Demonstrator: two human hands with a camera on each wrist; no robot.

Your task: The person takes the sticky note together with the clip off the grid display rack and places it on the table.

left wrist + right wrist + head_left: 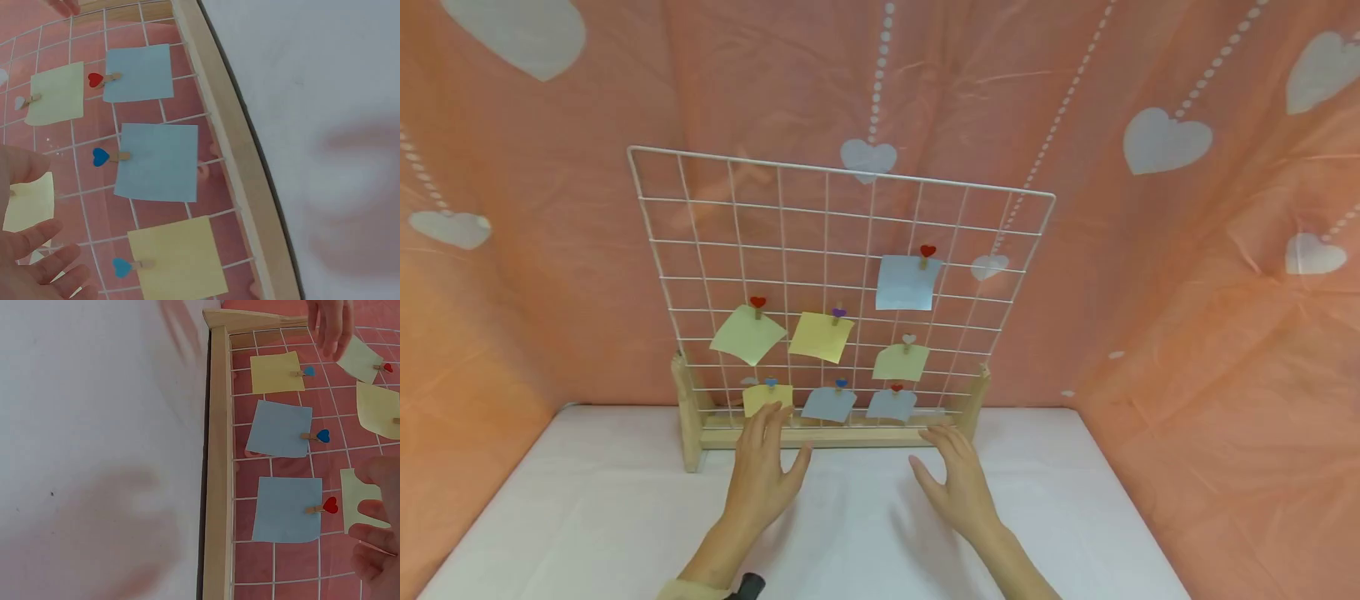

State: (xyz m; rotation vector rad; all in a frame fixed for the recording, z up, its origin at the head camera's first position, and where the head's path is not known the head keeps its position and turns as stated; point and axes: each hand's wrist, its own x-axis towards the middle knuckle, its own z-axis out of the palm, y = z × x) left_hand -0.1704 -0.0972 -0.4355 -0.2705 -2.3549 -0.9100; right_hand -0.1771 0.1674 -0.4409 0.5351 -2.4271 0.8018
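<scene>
A white wire grid (850, 212) stands in a wooden base (827, 437), with several sticky notes clipped to it by small heart-topped clothespins. My left hand (763, 475) is held in front of the lower left yellow note (760, 398), fingers extended and holding nothing. My right hand (958, 483) hovers before the base's right part, thumb spread from the fingers, also holding nothing. Between them hang two blue notes, one with a dark blue heart clothespin (101, 157), the other with a red heart clothespin (330, 505). Whether either hand touches the grid cannot be told.
Higher on the grid are a blue note (907, 283), a yellow note (820, 337) and two pale green notes, one at the left (747, 335). A white tabletop (602, 500) lies below. An orange curtain (1210, 333) with white hearts surrounds it.
</scene>
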